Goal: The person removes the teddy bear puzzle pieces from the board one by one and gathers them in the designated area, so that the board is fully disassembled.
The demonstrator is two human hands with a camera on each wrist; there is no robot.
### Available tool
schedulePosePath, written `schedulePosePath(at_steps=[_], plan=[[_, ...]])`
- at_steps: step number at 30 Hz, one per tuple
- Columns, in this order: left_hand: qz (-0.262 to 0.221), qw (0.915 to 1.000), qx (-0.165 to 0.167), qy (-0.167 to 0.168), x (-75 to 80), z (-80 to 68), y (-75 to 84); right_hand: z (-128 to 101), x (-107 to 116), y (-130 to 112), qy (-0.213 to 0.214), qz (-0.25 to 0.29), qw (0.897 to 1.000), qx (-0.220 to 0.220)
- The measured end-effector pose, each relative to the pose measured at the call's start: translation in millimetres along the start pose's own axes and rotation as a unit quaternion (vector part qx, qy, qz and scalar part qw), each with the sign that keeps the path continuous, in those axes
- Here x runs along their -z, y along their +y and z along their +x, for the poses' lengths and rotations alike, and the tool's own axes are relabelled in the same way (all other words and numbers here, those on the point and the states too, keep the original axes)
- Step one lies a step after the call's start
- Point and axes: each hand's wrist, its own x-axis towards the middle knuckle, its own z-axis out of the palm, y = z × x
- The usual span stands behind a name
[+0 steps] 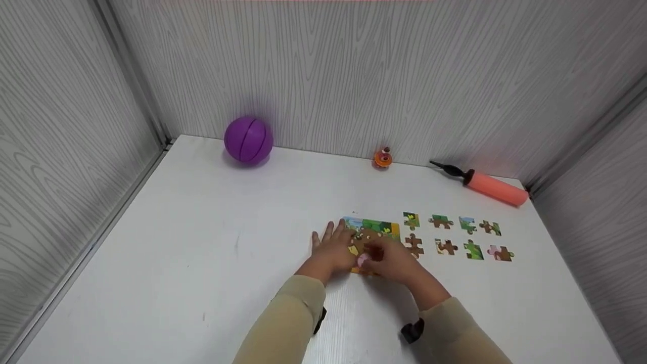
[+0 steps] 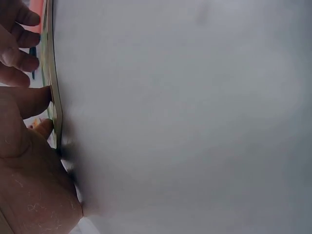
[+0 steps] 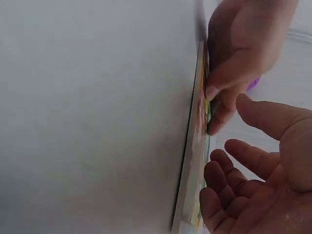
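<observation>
A bear jigsaw puzzle (image 1: 376, 225) in a shallow board lies on the white table. My left hand (image 1: 331, 252) rests at its left side with fingers spread, and in the left wrist view the thumb touches the board's edge (image 2: 57, 107). Over the lower right part of the puzzle is my right hand (image 1: 398, 260). In the right wrist view its fingers (image 3: 219, 180) are loosely bent, the thumb stands apart, and nothing shows between them. Both hands hide part of the picture. Several loose pieces (image 1: 446, 246) lie in two rows to the right.
At the back left stands a purple ball (image 1: 248, 140) near the wall. A small orange toy figure (image 1: 383, 158) is at the back middle. A hand pump (image 1: 493, 187) with a coral barrel and black nozzle lies back right. Grey panels (image 1: 313, 76) enclose the table.
</observation>
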Motion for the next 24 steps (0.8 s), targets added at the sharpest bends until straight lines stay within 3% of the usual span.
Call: schedulePosePath(at_steps=[4,11,18,24], plan=[[0.001,1.0,-0.002,-0.004,-0.7,0.1,0.3,4.4,-12.6,1.6,-0.005,-0.009,1.0,0.019],[0.004,0.9999,-0.009,-0.001,-0.3,-0.4,-2.7,4.2,-22.1,-2.9,0.006,-0.025,1.0,-0.003],[0.002,0.9989,0.001,-0.047,16.2,-1.3,-3.0,3.6,-24.1,-3.0,-0.001,-0.001,1.0,-0.028],[0.024,0.9986,-0.014,-0.044,22.4,0.0,-2.9,3.9,-20.6,-3.0,0.003,0.005,0.999,-0.043]])
